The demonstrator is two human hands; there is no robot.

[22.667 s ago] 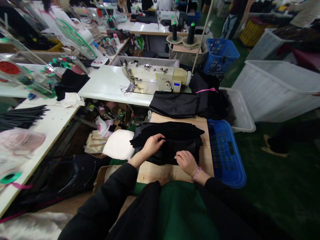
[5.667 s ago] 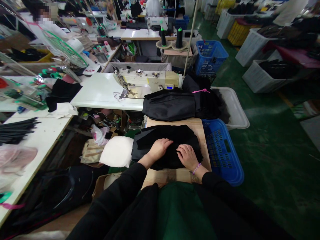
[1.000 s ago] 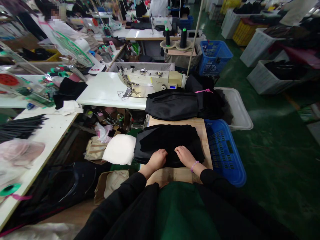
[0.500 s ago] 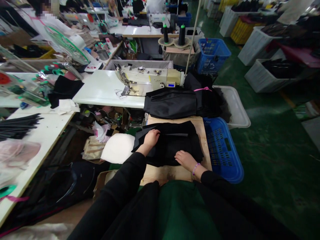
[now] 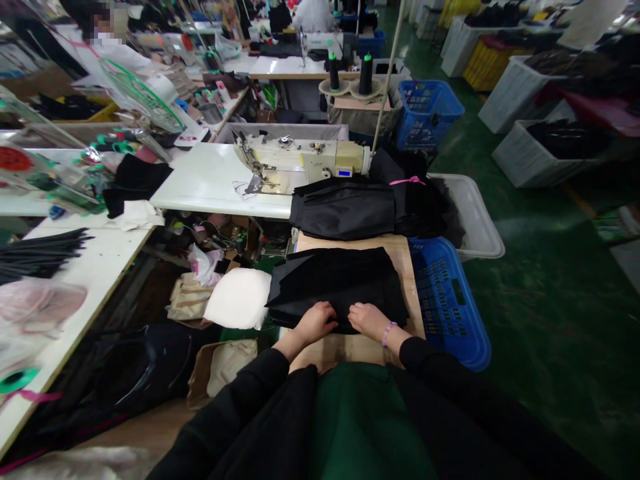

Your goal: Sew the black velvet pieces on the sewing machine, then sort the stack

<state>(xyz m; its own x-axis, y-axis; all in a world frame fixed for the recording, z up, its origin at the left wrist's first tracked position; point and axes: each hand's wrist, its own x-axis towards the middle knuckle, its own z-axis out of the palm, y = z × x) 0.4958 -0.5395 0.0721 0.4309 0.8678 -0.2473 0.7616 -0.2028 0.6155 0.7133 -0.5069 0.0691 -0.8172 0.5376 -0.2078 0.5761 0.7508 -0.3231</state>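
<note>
A stack of black fabric pieces [image 5: 340,283] lies on a wooden board [image 5: 340,350] in front of me. My left hand [image 5: 319,321] rests at the stack's near edge, its fingers curled on the fabric; what they pinch is too small to make out. Just to the right, my right hand [image 5: 367,320] has its bent fingertips on the same near edge, and its grip is also unclear. Beyond the stack lies another pile of dark fabric [image 5: 345,210], beside a bundle with a pink tie [image 5: 407,180].
A sewing machine [image 5: 305,157] stands on a white table [image 5: 195,177] ahead. Right of the board are a blue basket [image 5: 450,307] and a white bin [image 5: 483,220]. A white cushion-like piece [image 5: 237,298] sits to the left. A person [image 5: 107,50] is at the back left.
My left hand has moved from the upper left of the stack to its near edge, close to my right hand. The top fabric now lies flatter, with the lighter gap covered.
</note>
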